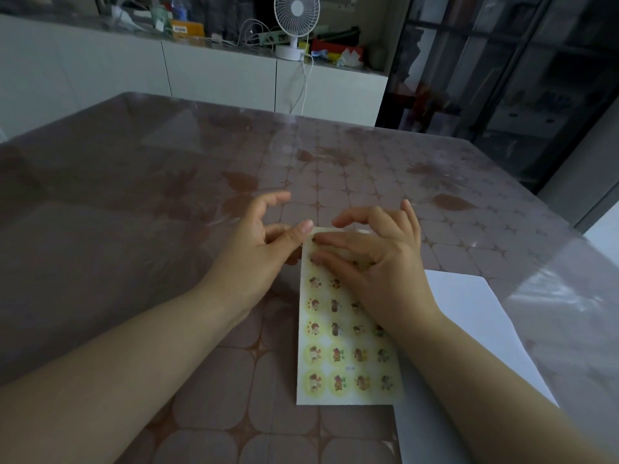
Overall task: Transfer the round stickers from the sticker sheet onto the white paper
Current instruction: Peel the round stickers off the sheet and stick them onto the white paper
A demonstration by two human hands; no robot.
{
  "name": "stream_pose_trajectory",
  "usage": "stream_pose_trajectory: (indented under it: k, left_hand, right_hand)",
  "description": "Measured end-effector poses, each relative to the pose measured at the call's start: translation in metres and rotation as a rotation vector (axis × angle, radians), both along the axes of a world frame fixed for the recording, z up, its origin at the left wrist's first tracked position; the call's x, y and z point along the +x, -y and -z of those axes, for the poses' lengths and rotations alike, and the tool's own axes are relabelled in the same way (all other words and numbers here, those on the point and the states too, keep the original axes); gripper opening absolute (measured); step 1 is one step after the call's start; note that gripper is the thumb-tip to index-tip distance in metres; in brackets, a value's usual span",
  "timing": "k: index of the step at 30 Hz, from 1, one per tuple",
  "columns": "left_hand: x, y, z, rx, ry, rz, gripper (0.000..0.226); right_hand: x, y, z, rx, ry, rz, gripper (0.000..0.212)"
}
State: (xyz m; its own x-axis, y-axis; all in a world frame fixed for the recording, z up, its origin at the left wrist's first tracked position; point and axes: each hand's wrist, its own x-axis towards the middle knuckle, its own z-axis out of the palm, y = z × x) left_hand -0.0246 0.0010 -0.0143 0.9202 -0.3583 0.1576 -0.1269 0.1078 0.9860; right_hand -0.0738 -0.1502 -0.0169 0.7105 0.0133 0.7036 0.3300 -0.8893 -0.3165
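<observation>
A sticker sheet with rows of round yellow cartoon stickers lies lengthwise on the table, its right edge over the white paper. My left hand is at the sheet's far left corner, thumb against the edge and fingers curled behind it. My right hand lies on the sheet's far end, its thumb and fingertips touching the top rows of stickers. The top stickers are hidden under this hand.
The table has a brown patterned cloth under a clear cover. Beyond its far edge stands a white cabinet with a small white fan, cables and clutter. A dark glass cabinet stands at the right.
</observation>
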Motion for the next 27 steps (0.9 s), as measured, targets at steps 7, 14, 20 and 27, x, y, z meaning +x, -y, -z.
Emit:
stream_pose_trajectory:
  k: [7,14,20,27]
  left_hand:
    - [0.0016,0.0000,0.0021,-0.022,-0.061,0.116,0.059]
    - [0.0015,0.0008,0.0012,-0.007,-0.031,0.089,0.048]
    - [0.0011,0.0010,0.0031,0.027,0.032,0.080,0.048]
    - [-0.0006,0.0038,0.0033,0.065,0.097,0.062,0.050]
  right_hand:
    - [0.0010,0.0024,0.0013,-0.026,0.009,0.086,0.026]
    - [0.0007,-0.0007,-0.0005,-0.049,-0.006,0.076,0.029]
    - [-0.0008,-0.0017,-0.0007,-0.065,-0.019,0.077,0.029]
    - [-0.0011,-0.0011,-0.0007,-0.059,-0.006,0.078,0.025]
